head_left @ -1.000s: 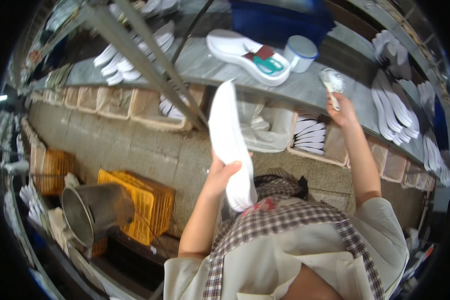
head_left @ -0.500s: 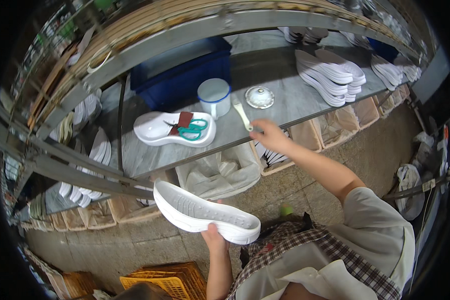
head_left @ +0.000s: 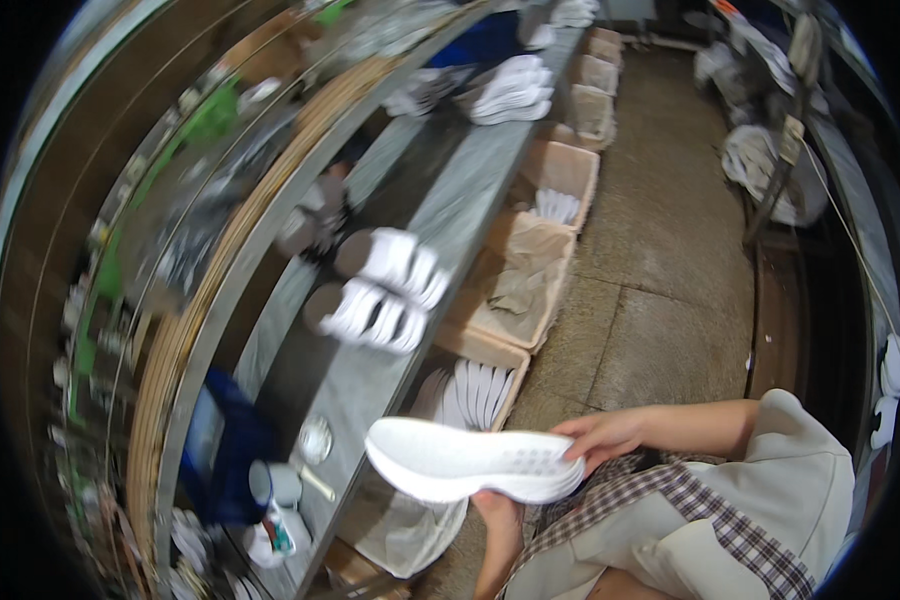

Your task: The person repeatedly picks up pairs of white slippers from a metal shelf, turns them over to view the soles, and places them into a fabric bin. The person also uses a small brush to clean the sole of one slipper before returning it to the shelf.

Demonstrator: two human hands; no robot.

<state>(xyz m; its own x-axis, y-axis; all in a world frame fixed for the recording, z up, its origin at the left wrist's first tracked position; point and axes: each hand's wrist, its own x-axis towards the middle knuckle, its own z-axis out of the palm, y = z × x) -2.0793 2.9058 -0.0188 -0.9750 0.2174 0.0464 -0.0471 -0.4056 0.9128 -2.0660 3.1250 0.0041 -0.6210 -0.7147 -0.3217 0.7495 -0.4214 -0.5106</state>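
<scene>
A white shoe sole [head_left: 460, 462] is held level in front of me, its dotted end toward my body. My left hand [head_left: 500, 512] grips it from below at the near edge, with part of the fingers hidden under it. The fingers of my right hand [head_left: 602, 438] close over its right end. On the grey bench to the left lie a pale-handled brush [head_left: 318, 483] and a round metal lid [head_left: 315, 440]. Beside them stands a white mug [head_left: 282, 484] with a blue rim. Green-handled scissors [head_left: 278, 535] rest in another white sole [head_left: 260, 550].
Stacks of white soles [head_left: 385, 315] line the bench [head_left: 355, 400], with a blue bin [head_left: 232, 450] behind the mug. Pink lined bins [head_left: 530, 255] stand along its front edge; one holds several soles [head_left: 475, 392]. A rack with bagged items [head_left: 770, 175] is at the right.
My view has swung to the right along the bench. My right hand has left the brush on the bench and now holds the sole's right end. My left hand still grips the sole.
</scene>
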